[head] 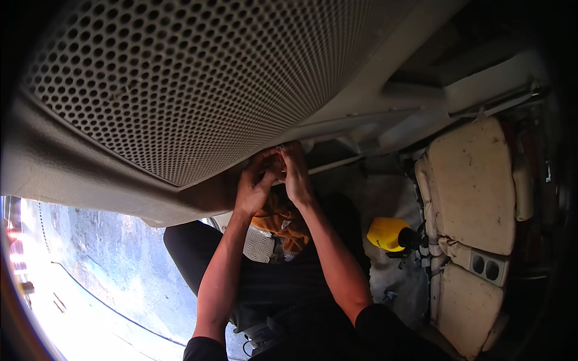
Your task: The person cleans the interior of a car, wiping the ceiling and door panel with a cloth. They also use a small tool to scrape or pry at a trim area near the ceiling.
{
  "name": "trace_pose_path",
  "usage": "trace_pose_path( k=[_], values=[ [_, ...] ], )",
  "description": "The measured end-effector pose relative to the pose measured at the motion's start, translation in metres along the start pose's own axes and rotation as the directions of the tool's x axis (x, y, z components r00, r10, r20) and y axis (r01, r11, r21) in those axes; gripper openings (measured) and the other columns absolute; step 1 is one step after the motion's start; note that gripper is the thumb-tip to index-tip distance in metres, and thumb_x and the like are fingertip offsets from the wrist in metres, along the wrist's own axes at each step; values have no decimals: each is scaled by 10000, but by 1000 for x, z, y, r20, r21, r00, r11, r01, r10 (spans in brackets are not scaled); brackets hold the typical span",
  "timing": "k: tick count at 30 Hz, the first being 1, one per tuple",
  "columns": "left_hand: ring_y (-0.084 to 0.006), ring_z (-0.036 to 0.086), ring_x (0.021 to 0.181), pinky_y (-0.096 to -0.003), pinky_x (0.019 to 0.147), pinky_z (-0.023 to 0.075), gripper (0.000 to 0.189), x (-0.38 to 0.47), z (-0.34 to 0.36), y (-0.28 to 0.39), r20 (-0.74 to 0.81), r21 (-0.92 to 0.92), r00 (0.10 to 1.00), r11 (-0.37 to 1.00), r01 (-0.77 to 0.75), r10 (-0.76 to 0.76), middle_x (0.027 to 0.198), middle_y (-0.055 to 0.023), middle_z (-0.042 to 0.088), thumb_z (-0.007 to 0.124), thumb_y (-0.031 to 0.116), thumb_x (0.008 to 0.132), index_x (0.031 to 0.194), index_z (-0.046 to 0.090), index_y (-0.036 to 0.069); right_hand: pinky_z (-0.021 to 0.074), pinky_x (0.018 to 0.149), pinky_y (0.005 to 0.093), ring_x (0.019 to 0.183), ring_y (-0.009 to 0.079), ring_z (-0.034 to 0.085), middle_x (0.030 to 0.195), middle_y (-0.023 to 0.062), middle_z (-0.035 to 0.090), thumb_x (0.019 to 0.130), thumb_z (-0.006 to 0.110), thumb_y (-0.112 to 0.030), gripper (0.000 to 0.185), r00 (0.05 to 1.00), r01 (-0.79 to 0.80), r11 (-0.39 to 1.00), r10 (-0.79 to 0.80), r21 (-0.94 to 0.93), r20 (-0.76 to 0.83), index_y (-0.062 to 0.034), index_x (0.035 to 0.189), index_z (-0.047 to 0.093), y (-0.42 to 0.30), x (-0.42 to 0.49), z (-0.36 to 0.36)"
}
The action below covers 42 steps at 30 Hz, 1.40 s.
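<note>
Both of my hands meet just under the lower edge of a perforated trim panel (189,94) inside a vehicle. Thumb and fingers of my right hand (294,173) close around a small red item (280,154), too small to name, with a dark tip above it. My left hand (256,182) is right beside it, its fingers bent towards the same spot. Whether the left fingers grip anything is hidden. Below the hands, between my legs, lies a crumpled orange-brown cloth (289,225).
A diamond-plate metal surface (258,246) shows by the cloth. To the right, a yellow object with a black end (387,233) rests on the floor near a beige seat (472,180) with cup holders (485,267). Bright concrete ground (122,257) is visible outside at left.
</note>
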<state>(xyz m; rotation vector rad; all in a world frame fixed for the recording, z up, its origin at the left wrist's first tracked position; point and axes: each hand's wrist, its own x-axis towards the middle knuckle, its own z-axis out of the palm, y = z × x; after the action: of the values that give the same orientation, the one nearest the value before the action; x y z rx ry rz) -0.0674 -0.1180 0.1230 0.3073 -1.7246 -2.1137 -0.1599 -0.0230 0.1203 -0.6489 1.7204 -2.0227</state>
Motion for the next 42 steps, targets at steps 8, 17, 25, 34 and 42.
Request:
trace_pose_path(
  k=[8,17,25,34,42],
  values=[
    [-197,711,1044,-351,974,542,431,6,-4,-18,-5,6,1000,1000,7,-6,1133,-119,723,648,128,1023,1421,564,-17,349,548,240,648,45,431,785,-48,495,1120,459,-418,357,952,-302,942,306,146,-3,-102,998,573,-2,-1,-10],
    [-189,704,1043,-358,948,558,432,9,3,-6,37,-1,999,1000,-10,10,1152,-115,713,652,109,1026,1432,560,-5,310,481,262,577,56,427,728,-42,498,1078,458,-425,399,940,-327,936,337,130,-58,-80,938,602,-17,11,-8],
    [-190,708,959,-348,907,574,408,6,2,-2,58,-110,998,994,-4,11,1146,-113,699,621,116,1060,1435,542,-22,301,483,238,578,46,405,750,-58,489,1081,449,-468,403,936,-343,933,349,114,-45,-91,1058,593,-27,8,-2],
    [-182,697,1010,-352,932,569,471,9,-4,-10,61,-14,998,1000,-24,25,1157,-114,709,664,93,1011,1449,539,-27,237,427,233,500,45,400,651,-57,482,1084,443,-440,361,910,-404,900,414,163,-32,-139,938,579,-27,6,-2],
    [-183,699,1029,-357,953,566,466,9,-3,-8,68,-40,998,999,-7,10,1191,-107,707,662,80,1002,1443,546,-11,256,428,249,492,57,386,643,-48,474,1067,412,-428,377,910,-394,901,411,180,-63,-130,897,568,-27,8,-3]
  ],
)
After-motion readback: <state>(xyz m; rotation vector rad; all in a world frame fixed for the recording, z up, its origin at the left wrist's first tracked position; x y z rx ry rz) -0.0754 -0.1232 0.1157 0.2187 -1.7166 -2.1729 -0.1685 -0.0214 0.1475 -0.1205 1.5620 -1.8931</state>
